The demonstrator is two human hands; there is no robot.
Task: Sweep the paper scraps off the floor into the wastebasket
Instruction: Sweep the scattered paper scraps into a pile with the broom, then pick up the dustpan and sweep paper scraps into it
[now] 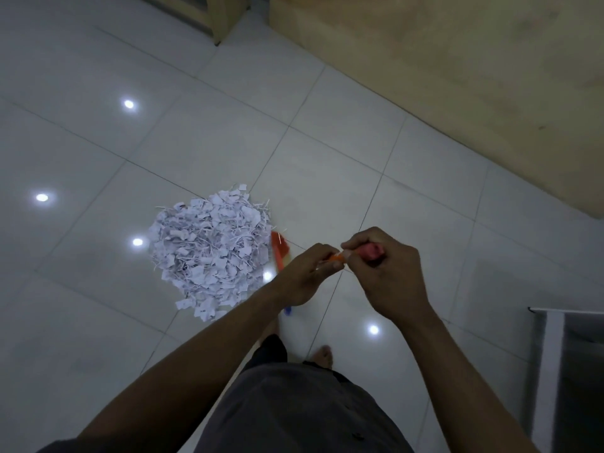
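Dark shorts [294, 403] nearest; above them, left hand [302, 276] and right hand [389, 273] both closed on broom handle [340, 256], orange broom head [280, 253] touching right edge of paper scraps [209, 246] heaped leftward, left hand nearer; wastebasket unseen.

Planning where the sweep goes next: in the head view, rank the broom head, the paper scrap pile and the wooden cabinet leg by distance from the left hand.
1. Broom head, just left of the left hand.
2. Paper scrap pile, farther left on the floor.
3. Wooden cabinet leg, far up at top.
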